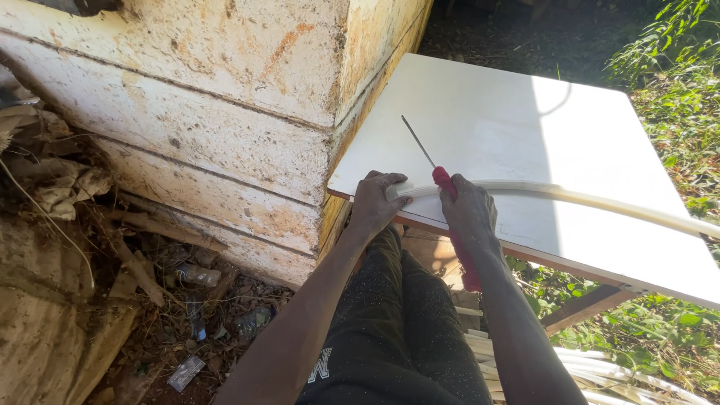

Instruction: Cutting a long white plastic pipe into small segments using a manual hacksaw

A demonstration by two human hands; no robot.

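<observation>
Left hand (377, 201) rests at the near-left corner of the white board (525, 127), fingers curled down over the end of a white strip (570, 196) and pinning it flat there. Right hand (469, 210) sits just beside it on the near edge, closed round the red handle of a screwdriver (442, 178); the thin metal shaft (417, 140) slants up and away toward the board's left edge, tip lying on the white surface. The strip runs from under the left hand, past the right hand, and arcs across the board toward its right side — it leaves the view at the right edge. The board leans against the corner of a stained, weathered concrete wall (225, 112) and is propped on a wooden support (585, 306) under its near edge. More white strips (600, 367) lie bundled on the ground below — beside the person's dark trousers (397, 330). Litter and dry debris (187, 300) at the wall's foot; green weeds (675, 97) to the right.
</observation>
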